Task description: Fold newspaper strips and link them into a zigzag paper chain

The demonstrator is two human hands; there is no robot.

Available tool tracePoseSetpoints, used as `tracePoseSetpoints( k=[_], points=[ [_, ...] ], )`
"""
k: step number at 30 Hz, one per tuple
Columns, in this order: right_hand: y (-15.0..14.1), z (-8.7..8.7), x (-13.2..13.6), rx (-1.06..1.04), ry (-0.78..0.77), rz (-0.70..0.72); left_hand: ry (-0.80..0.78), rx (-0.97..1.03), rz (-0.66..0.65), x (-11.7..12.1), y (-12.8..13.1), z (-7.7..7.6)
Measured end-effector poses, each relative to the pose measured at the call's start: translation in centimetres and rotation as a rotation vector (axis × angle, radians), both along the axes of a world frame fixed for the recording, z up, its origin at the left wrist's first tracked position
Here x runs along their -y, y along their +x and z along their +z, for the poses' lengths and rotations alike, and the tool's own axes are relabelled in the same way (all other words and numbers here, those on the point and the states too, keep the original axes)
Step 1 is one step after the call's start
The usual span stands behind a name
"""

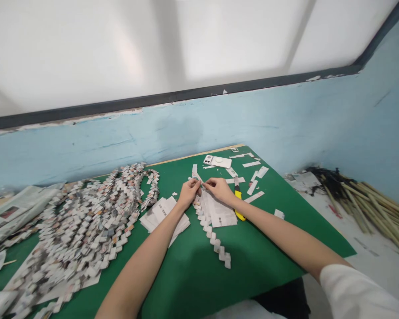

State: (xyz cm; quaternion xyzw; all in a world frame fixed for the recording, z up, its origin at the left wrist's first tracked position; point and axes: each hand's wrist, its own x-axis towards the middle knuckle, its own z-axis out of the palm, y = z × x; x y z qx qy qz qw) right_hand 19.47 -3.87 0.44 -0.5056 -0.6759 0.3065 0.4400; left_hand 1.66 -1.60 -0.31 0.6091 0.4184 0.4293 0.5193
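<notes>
A zigzag chain of folded newspaper (216, 243) runs down the green table from my fingers towards the front edge. Its upper end is pinched by my left hand (189, 193), fingers closed. Just to the right, my right hand (219, 189) is also closed, thumb and forefinger pinching a small paper strip at the chain's end; the fingers hide most of it. Cut newspaper sheets (223, 215) lie under my right wrist, and a second stack of sheets (162, 212) is by my left forearm. Beside the right wrist rests a yellow utility knife (238, 195), partly covered by the forearm.
A large heap of folded paper chain (89, 226) covers the table's left side, near folded newspapers (16, 208). At the back lies a white phone (217, 161). Loose paper strips (252, 164) are scattered right. Bamboo sticks (369, 199) lie on the floor by the wall.
</notes>
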Motion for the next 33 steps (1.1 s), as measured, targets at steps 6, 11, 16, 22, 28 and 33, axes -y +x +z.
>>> tracePoseSetpoints(
  k=[6,11,16,22,28,33],
  points=[
    [-0.04,-0.10,-0.01,0.007,-0.001,-0.011,-0.033,0.017,-0.005,-0.27,-0.05,-0.53],
    [-0.36,-0.23,0.08,-0.038,0.045,-0.027,-0.038,0.086,0.012,-0.52,-0.01,-0.75],
    [-0.28,-0.53,-0.08,-0.060,0.008,0.038,-0.050,0.147,0.013,-0.53,-0.09,-0.44],
    [-0.03,-0.24,0.07,0.001,0.038,0.078,-0.063,0.150,0.000,-0.54,-0.17,-0.42],
    [-0.22,0.01,0.32,0.046,0.072,0.088,-0.065,0.163,-0.022,-0.61,-0.15,-0.50],
    [0.03,0.20,0.51,0.043,0.091,0.095,-0.067,0.140,-0.013,-0.26,-0.06,-0.10]
  ],
)
